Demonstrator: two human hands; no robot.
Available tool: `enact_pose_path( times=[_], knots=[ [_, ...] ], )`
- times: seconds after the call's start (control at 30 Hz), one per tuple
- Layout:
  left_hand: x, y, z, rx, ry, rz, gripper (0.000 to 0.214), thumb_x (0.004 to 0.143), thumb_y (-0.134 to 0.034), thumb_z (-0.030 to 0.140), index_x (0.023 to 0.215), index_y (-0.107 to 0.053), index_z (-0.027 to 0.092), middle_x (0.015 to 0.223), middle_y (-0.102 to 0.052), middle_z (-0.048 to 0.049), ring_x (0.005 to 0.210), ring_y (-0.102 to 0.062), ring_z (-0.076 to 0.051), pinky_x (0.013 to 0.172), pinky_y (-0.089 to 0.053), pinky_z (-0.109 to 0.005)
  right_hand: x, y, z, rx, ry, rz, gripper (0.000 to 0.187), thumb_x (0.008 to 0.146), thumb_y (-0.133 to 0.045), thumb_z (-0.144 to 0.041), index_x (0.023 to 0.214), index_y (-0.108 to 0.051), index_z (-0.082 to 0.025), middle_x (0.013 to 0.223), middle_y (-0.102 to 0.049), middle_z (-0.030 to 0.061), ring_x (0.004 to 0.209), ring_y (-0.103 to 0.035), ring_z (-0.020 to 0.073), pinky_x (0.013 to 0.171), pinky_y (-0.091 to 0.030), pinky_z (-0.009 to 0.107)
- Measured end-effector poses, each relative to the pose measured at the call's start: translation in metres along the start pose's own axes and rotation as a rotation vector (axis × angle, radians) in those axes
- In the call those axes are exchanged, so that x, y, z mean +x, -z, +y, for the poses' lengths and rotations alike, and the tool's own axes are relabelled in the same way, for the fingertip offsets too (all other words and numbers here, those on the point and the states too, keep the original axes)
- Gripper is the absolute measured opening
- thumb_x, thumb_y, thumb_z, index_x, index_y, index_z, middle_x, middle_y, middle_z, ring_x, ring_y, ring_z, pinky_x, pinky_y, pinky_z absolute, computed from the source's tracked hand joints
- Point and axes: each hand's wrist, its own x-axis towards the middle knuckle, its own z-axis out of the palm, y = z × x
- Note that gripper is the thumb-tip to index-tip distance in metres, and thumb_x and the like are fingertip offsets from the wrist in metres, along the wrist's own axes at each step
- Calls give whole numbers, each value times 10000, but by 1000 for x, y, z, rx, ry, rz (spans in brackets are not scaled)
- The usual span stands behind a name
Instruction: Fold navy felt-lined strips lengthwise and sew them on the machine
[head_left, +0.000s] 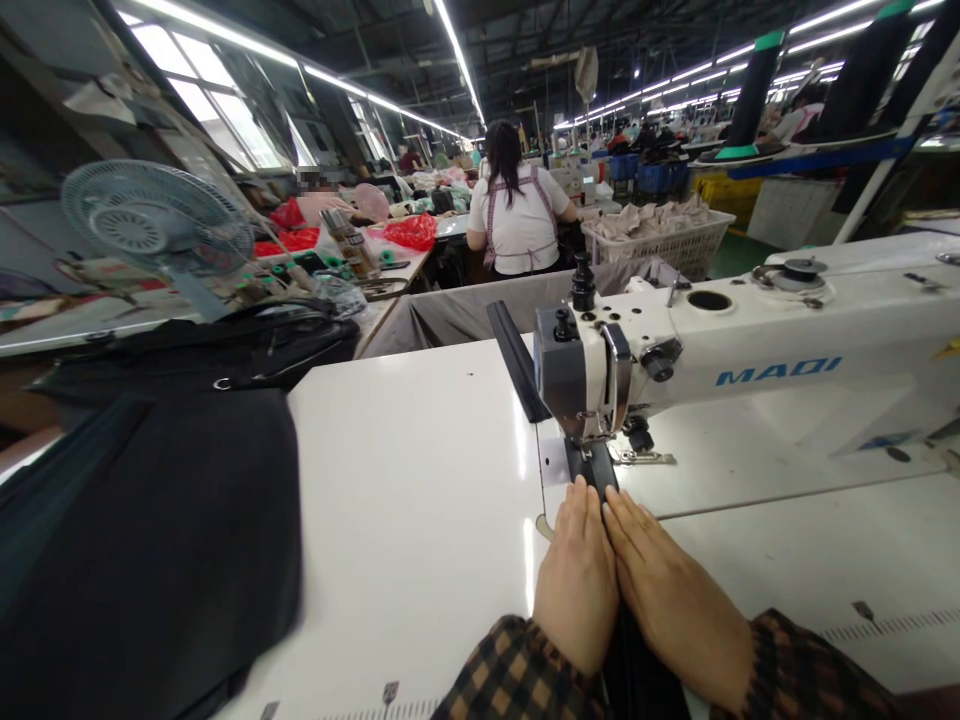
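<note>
A long black fabric strip runs from my body up under the presser foot of a white sewing machine. My left hand lies flat along the strip's left side, fingers stretched toward the needle. On the right side my right hand is laid flat too, its fingers slanting in to meet the left ones just before the foot. Both hands press on the strip without grasping it; part of the strip is hidden beneath them. Behind the machine head, another black piece slopes across the table's back edge.
Dark fabric pieces lie piled at the left of the white table. A fan stands beyond them. Thread cones rise at the right. A person sits ahead, near a basket of beige cloth.
</note>
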Motion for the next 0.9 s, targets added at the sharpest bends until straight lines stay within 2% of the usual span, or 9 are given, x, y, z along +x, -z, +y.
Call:
enact_pose_path(
  times=[0.17,0.37,0.63,0.77,0.9],
  knots=[
    [2,-2,2,11,3,-5,472,758,-331,-6,1227,-381,-9,1303,-380,-210,1244,-269,-266,998,-351,-401,4,-3,4,1,18,-7,468,815,-296,-86,1277,-347,-26,1323,-343,160,1238,-279,220,980,-368,398],
    [6,-4,1,-49,49,61,472,771,-327,8,1242,-361,5,1309,-371,-211,1247,-285,-244,981,-376,-401,11,-5,9,29,10,-10,464,823,-302,-96,1281,-343,-29,1331,-330,162,1246,-260,221,988,-358,389],
    [10,6,0,-165,77,74,417,823,-294,51,1223,-392,-13,1284,-401,-215,1224,-333,-245,967,-394,-390,16,-3,10,20,42,-24,478,811,-303,-81,1285,-337,-31,1331,-334,159,1253,-243,222,995,-349,393],
    [7,10,-2,-180,30,59,412,834,-281,63,1225,-397,1,1299,-381,-208,1240,-302,-239,977,-381,-399,6,4,3,-7,74,-31,456,815,-308,-88,1263,-375,-27,1330,-337,153,1256,-234,230,992,-356,397],
    [2,11,-4,-162,-34,35,414,831,-289,63,1224,-399,-8,1311,-368,-201,1253,-273,-244,1001,-357,-388,2,4,4,-34,98,-40,451,839,-302,-115,1278,-346,-23,1345,-312,151,1258,-231,232,997,-352,394]
  ],
)
